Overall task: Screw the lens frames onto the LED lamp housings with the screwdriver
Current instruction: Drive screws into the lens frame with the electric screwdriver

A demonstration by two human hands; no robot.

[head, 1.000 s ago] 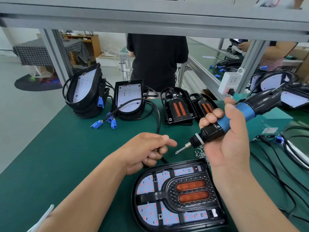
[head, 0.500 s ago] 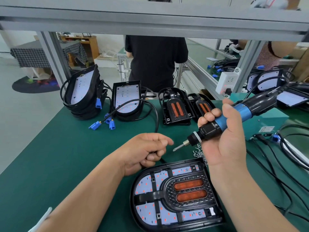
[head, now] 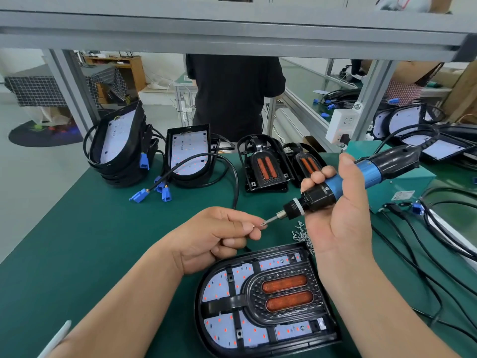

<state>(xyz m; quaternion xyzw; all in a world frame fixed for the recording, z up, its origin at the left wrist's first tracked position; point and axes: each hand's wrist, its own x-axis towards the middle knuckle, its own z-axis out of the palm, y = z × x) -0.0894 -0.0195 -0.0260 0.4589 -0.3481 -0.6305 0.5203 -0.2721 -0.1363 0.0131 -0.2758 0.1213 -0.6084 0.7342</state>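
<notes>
A black LED lamp housing (head: 224,329) lies flat at the near edge of the green table, with a black lens frame (head: 284,295) holding two orange strips set in it. My right hand (head: 340,218) grips a blue and black electric screwdriver (head: 343,182) above the housing, bit pointing down-left. My left hand (head: 216,236) pinches a small screw (head: 254,225) between thumb and forefinger, right at the bit tip (head: 263,223). A pile of loose screws (head: 300,235) lies beside the housing's far corner.
Stacked housings (head: 121,151) with cables and blue connectors (head: 154,189) stand at the back left. Two lens frames (head: 265,166) lean at the back centre. More lamps and black cables (head: 438,241) crowd the right side. A person in black stands beyond the table.
My left hand has raised its fingertips with the screw to the bit. The screwdriver tip has come down-left until it meets the screw.
</notes>
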